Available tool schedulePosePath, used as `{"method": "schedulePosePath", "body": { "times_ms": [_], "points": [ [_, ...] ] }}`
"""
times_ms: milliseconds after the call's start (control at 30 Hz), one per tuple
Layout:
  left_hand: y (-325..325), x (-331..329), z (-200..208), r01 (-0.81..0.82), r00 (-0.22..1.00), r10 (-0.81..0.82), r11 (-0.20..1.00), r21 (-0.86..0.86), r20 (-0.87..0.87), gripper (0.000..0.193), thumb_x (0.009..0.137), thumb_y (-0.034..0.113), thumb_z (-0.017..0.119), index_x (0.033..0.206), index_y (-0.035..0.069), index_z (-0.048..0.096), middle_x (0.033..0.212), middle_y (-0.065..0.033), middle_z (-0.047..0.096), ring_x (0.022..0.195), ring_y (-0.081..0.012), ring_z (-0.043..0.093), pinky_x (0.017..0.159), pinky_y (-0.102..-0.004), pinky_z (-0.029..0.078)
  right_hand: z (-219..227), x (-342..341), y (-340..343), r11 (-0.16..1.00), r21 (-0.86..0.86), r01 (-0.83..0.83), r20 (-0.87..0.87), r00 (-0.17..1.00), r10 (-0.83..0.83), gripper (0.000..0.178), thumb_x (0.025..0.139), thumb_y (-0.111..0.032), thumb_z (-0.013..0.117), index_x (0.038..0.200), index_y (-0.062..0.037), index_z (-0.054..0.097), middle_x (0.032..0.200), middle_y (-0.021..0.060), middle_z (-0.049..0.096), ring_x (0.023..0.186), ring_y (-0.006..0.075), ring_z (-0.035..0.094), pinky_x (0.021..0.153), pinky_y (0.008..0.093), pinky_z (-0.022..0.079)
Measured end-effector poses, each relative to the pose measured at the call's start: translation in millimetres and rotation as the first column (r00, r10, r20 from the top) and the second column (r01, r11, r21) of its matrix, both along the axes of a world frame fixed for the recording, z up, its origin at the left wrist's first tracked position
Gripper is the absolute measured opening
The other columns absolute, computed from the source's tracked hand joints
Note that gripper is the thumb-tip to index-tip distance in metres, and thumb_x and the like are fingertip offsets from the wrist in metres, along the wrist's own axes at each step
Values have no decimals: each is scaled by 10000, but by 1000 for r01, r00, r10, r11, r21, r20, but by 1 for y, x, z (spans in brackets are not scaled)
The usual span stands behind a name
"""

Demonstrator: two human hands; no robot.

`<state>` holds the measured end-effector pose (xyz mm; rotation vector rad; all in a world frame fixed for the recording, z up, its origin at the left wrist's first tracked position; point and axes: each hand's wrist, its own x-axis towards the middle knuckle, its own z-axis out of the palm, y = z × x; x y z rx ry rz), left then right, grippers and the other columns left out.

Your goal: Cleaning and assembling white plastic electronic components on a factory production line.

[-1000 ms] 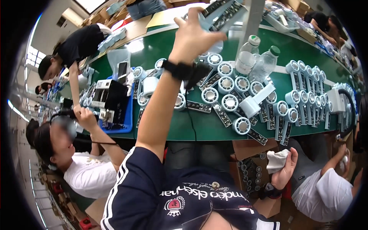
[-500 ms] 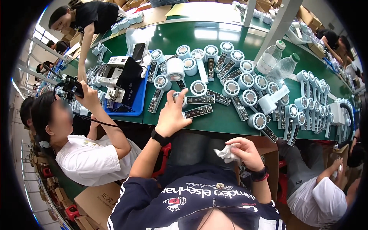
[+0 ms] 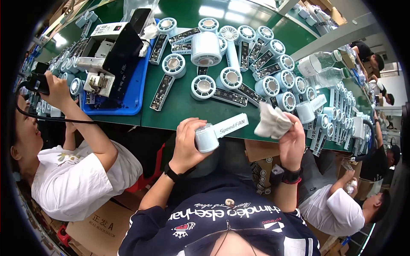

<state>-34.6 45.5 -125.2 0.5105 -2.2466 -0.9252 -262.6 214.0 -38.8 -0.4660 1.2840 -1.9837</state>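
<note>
My left hand (image 3: 188,143) grips a pale blue hand-held fan (image 3: 218,131) by its round head, with the white handle pointing right, just below the front edge of the green table (image 3: 179,106). A crumpled white cloth (image 3: 272,122) is held in my right hand (image 3: 292,141), close to the fan's handle end. Both hands are raised in front of my chest. Several more pale blue fans (image 3: 232,79) lie in rows on the table above them.
A blue tray (image 3: 132,91) with a black and white device (image 3: 113,55) sits at the left. Clear plastic bottles (image 3: 318,64) stand at the right. A person in white (image 3: 81,170) sits at my left holding a black tool; another person (image 3: 341,209) sits at my right.
My left hand came back from the table holding a pale blue fan. My right hand rose with the white cloth up beside the fan.
</note>
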Motion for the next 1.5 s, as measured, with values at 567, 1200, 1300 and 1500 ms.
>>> {"method": "schedulePosePath", "body": {
  "times_ms": [567,1200,1300,1500],
  "points": [
    [25,-12,2,-151,988,149,986,73,32,692,575,220,871,1113,36,478,1108,-146,482,1110,-371,424,951,-471,362,-57,47,-36,909,417,10,-900,146,412,703,925,-443,568,1363,93,444,1335,291,510,1296,430,455,1094,480,325],
    [34,-15,17,-77,981,134,934,349,-142,711,603,18,843,1163,42,407,1171,-148,389,1118,-301,480,930,-399,440,-57,16,-16,975,71,212,240,945,-223,384,984,-68,478,1362,1,464,1215,157,624,1075,231,631,931,364,517],
    [31,-11,23,-51,988,97,940,336,-124,712,599,10,840,1165,44,409,1170,-146,387,1113,-304,483,927,-399,441,-48,15,-15,977,-12,212,384,903,-192,407,997,-69,423,1395,15,406,1268,170,588,1113,238,613,949,371,518],
    [32,-7,35,-4,999,13,969,247,-35,752,610,-33,825,1204,62,373,1185,-138,369,1138,-303,477,953,-415,438,-47,4,-5,990,-60,131,415,905,-95,401,1009,-129,393,1377,26,427,1291,183,568,1138,253,600,963,393,509]
  ]
}}
